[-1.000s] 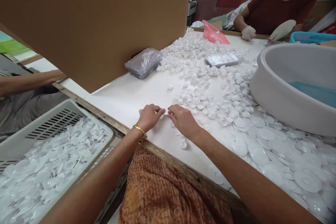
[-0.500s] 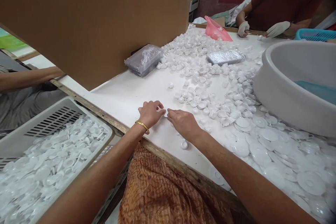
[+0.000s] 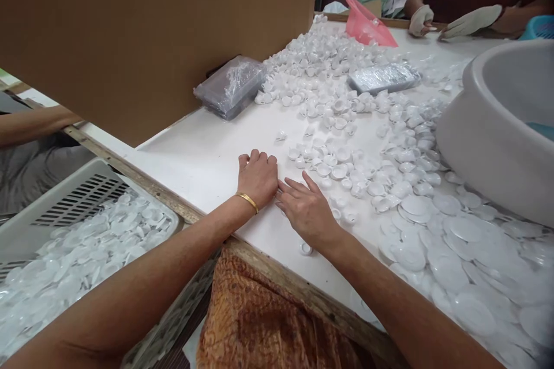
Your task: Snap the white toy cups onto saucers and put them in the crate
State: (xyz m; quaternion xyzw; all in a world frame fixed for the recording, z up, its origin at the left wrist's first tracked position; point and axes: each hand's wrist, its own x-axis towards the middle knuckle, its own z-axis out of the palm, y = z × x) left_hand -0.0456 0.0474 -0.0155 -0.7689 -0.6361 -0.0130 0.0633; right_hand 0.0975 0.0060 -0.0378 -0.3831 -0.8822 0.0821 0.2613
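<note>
My left hand [image 3: 258,177], with a gold bangle at the wrist, is curled into a fist on the white table [image 3: 208,155]; what its fingers hold is hidden. Touching it on the right, my right hand [image 3: 305,207] lies with fingers stretched out flat on the table. Just beyond both hands lie several small white plastic cups [image 3: 333,170]. One small white cap [image 3: 306,249] sits by my right wrist. Flat white plastic discs [image 3: 437,242] are heaped to the right.
A big cardboard sheet [image 3: 151,29] stands at the left rear. A grey crate [image 3: 78,207] of white discs sits at lower left. A large white tub [image 3: 493,127] is at the right. Two wrapped packs [image 3: 229,86] and a pink bag [image 3: 367,29] lie beyond. Another person's gloved hands [image 3: 445,20] work at the far edge; a third person's arm [image 3: 34,124] is at left.
My left hand has closed into a fist and shifted slightly forward. My right hand's fingers have gone from pinched to stretched out. The view has tilted down and nearer.
</note>
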